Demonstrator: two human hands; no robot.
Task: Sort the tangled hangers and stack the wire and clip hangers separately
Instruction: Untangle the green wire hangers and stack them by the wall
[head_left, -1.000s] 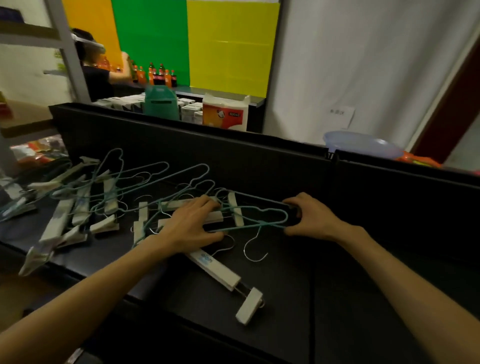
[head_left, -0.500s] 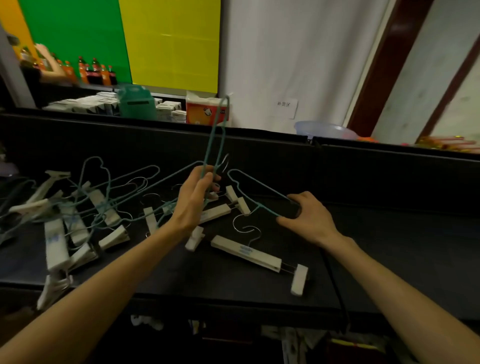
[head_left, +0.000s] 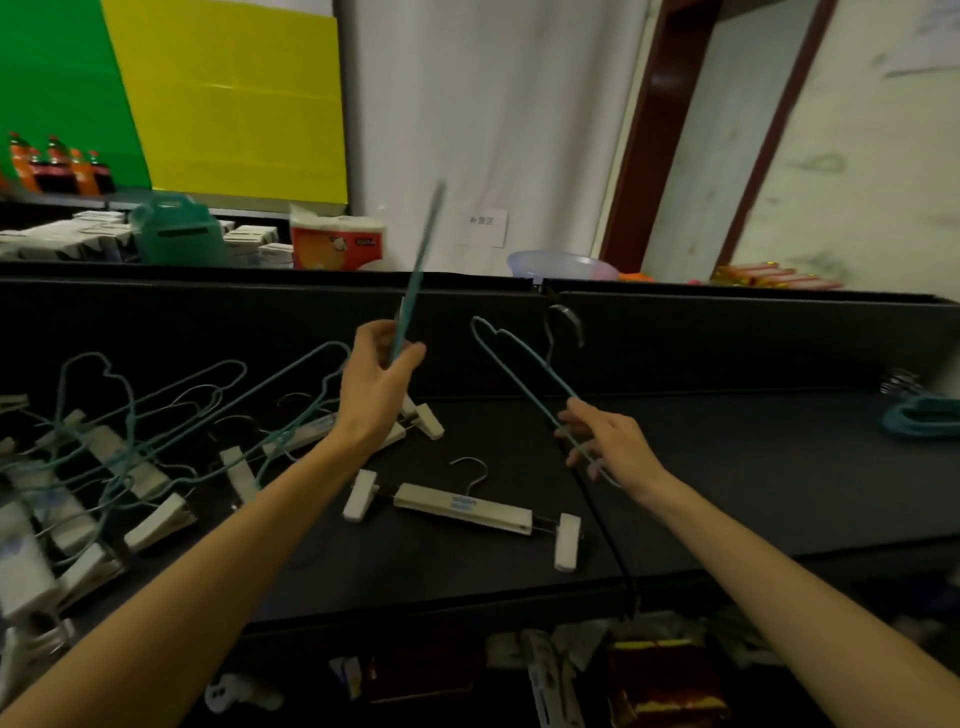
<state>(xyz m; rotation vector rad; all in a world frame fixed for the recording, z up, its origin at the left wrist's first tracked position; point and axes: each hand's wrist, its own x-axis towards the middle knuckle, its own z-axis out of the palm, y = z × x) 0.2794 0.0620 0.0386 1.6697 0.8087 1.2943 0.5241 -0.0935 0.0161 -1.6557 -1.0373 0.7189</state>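
Black counter (head_left: 727, 467) carries a tangled pile (head_left: 130, 441) at left. Left hand (head_left: 376, 379) pinches one teal wire hanger (head_left: 418, 270) upright; right hand (head_left: 613, 447) grips another wire hanger (head_left: 519, 364), evidently kept apart to avoid re-tangling.

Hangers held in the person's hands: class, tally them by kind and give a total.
Teal wire hangers: 2, one in the left hand, one in the right hand
Clip hangers: 0; they lie on the table
Total: 2

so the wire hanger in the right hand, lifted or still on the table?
Lifted. The right hand holds the teal wire hanger tilted in the air, its hook up, above the black table.
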